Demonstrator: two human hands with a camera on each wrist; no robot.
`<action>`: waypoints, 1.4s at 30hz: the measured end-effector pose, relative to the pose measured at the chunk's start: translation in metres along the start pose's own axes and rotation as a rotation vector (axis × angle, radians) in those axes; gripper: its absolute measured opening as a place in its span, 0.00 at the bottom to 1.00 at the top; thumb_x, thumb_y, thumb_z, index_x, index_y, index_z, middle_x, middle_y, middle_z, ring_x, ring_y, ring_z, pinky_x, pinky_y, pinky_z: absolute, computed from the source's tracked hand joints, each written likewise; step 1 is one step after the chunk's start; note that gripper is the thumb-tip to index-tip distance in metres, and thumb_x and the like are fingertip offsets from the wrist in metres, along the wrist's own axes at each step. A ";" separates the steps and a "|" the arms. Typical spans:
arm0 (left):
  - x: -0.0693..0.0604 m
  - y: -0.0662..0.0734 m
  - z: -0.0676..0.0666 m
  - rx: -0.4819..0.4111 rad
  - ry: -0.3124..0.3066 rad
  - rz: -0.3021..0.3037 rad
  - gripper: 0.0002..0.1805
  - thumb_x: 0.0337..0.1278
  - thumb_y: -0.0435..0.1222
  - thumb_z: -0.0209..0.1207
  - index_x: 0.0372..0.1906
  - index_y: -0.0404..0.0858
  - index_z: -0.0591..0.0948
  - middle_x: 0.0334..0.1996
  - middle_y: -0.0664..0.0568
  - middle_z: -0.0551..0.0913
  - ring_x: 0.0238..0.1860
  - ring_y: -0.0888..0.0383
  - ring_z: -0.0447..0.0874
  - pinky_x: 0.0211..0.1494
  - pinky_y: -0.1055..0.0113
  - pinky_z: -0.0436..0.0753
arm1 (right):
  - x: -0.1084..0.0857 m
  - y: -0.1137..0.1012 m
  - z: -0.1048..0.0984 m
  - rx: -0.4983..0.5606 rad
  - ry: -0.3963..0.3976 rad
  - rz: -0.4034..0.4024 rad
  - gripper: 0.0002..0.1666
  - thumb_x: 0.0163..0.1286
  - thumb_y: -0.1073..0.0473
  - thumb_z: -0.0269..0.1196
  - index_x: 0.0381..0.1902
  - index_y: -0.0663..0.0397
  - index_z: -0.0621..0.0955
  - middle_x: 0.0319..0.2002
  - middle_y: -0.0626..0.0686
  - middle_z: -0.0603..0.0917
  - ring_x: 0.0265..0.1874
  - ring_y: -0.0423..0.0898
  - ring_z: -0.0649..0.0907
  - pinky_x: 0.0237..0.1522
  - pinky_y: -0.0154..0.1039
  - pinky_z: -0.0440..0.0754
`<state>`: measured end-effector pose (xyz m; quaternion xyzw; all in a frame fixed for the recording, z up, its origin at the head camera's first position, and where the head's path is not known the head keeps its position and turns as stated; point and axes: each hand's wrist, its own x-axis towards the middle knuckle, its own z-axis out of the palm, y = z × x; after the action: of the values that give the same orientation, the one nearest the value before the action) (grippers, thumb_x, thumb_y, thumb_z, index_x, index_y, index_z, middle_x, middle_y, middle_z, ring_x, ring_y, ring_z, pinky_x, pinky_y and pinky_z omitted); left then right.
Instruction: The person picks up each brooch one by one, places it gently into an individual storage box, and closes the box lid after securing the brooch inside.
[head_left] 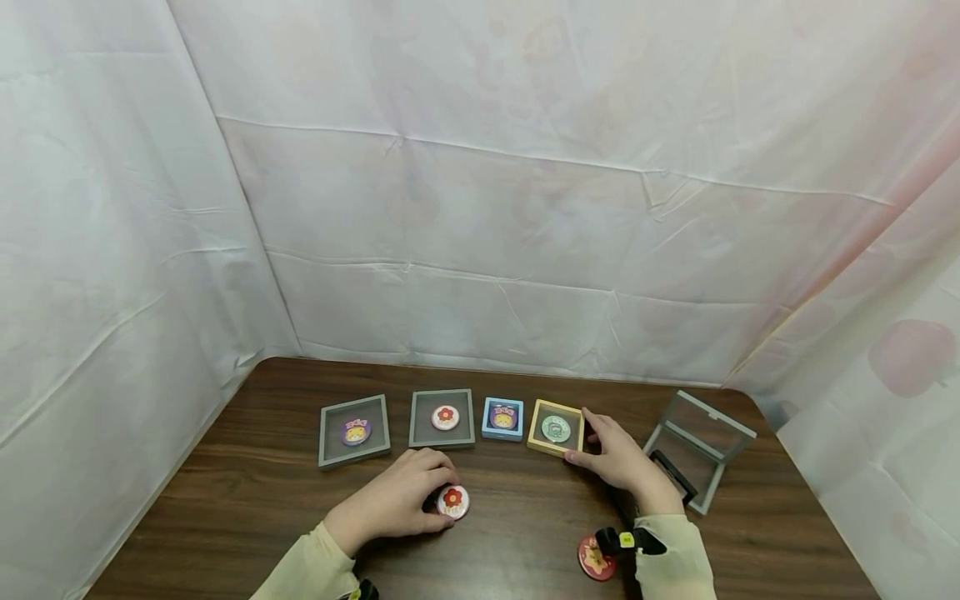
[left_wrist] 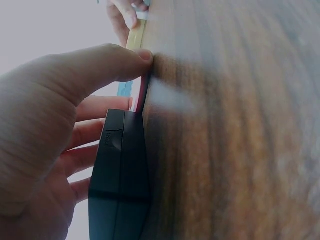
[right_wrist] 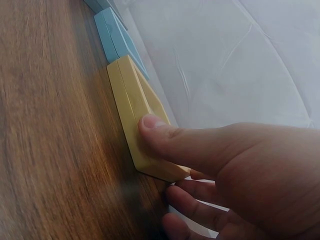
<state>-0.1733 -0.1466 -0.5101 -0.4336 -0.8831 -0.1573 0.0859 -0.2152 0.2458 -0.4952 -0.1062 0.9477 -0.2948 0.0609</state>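
My left hand (head_left: 397,498) pinches a round white badge with a red flower (head_left: 452,502) by its edge, thumb at the front and fingers behind. In the left wrist view a closed black case (left_wrist: 120,170) lies on the table beside that palm, mostly hidden from the head view. Over to the right, my right hand (head_left: 618,454) grips the right end of a yellow display case (head_left: 534,435), thumb on its front side and a finger at the back corner. Inside this case is a round green badge (head_left: 556,429).
Left of the yellow case stand a small blue case (head_left: 502,433) and two grey cases, one (head_left: 417,421) with a flower badge, another (head_left: 326,442) with a purple badge. An open grey case (head_left: 708,454) and a black frame (head_left: 673,477) are at right. A red badge (head_left: 595,562) lies near the right wrist.
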 end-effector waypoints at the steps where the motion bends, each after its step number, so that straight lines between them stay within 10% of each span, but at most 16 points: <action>1: 0.000 0.000 0.000 0.000 -0.001 0.000 0.22 0.53 0.48 0.82 0.49 0.45 0.89 0.51 0.58 0.84 0.57 0.58 0.82 0.61 0.53 0.80 | 0.000 0.000 0.000 -0.001 0.001 0.000 0.58 0.71 0.45 0.78 0.84 0.69 0.63 0.71 0.71 0.75 0.60 0.60 0.85 0.65 0.64 0.80; 42: 0.000 0.002 -0.007 -0.030 -0.050 -0.041 0.22 0.56 0.48 0.79 0.54 0.47 0.88 0.50 0.59 0.85 0.58 0.58 0.82 0.69 0.49 0.76 | -0.036 -0.021 -0.005 -0.072 0.050 -0.096 0.41 0.75 0.54 0.75 0.76 0.70 0.74 0.67 0.67 0.81 0.57 0.60 0.86 0.57 0.61 0.85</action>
<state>-0.1717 -0.1479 -0.5034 -0.4205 -0.8912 -0.1613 0.0542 -0.1779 0.2396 -0.4773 -0.1464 0.9527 -0.2657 0.0190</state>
